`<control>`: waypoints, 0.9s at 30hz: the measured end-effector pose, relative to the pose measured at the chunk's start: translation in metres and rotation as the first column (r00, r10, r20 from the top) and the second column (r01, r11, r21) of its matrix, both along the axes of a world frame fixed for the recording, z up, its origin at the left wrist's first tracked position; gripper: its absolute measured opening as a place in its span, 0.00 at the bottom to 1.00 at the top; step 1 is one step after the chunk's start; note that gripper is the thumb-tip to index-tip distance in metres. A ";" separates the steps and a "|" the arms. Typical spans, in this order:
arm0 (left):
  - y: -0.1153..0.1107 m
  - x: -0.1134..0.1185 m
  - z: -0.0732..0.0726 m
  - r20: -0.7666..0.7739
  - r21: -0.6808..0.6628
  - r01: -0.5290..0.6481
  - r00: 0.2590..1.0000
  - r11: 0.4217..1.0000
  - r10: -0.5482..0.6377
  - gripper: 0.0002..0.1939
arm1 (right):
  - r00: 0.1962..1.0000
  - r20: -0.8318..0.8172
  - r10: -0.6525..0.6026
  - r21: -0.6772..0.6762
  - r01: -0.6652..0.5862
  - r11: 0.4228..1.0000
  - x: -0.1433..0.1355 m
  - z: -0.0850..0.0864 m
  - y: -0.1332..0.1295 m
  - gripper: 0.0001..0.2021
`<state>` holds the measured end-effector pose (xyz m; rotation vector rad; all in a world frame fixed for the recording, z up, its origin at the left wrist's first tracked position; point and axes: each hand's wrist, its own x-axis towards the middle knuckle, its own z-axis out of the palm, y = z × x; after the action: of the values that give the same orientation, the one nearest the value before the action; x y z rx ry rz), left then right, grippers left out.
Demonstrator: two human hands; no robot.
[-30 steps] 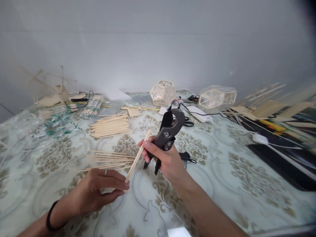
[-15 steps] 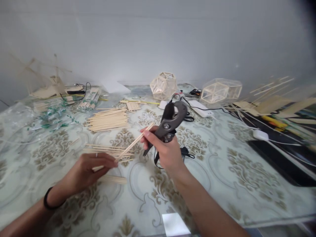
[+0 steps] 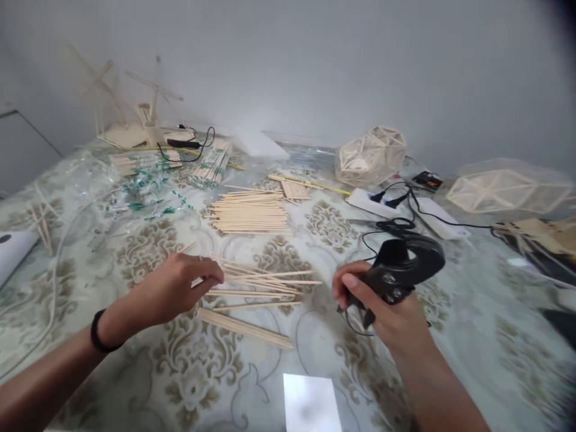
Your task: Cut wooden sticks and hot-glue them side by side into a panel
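My left hand (image 3: 168, 288), with a dark band at the wrist, has its fingertips drawn together at the left ends of loose wooden sticks (image 3: 274, 280). Those sticks lie crossed on the patterned tablecloth (image 3: 198, 372). Nearer to me is a flat bundle of pale sticks (image 3: 245, 328). My right hand (image 3: 391, 312) is wrapped around a dark hand cutter (image 3: 400, 270) with a looped handle and pivot bolts. It is held above the cloth, right of the sticks, and my palm hides part of it.
Behind the loose sticks lies a larger stack of sticks (image 3: 249, 210). Plastic-wrapped stick packs (image 3: 211, 163) are at the back left, near a stick windmill model (image 3: 150, 126). A power strip (image 3: 371, 203) with black cables and stick-frame polyhedra (image 3: 373, 157) occupies the back right.
The sticks held between both hands have left my right hand and now lie over the loose pile. My hands have moved apart, and the view has turned left.
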<state>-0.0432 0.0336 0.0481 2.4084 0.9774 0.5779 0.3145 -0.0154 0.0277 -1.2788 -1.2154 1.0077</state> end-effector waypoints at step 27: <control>-0.035 0.001 -0.039 -0.145 0.029 0.137 0.981 0.990 -0.131 0.15 | 0.264 0.964 0.042 0.006 -0.177 0.984 -0.074 -0.031 0.121 0.19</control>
<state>-0.0420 -0.0012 0.0094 2.5560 0.8588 0.3836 0.2406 0.1055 -0.0038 -1.8011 -2.2929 0.0576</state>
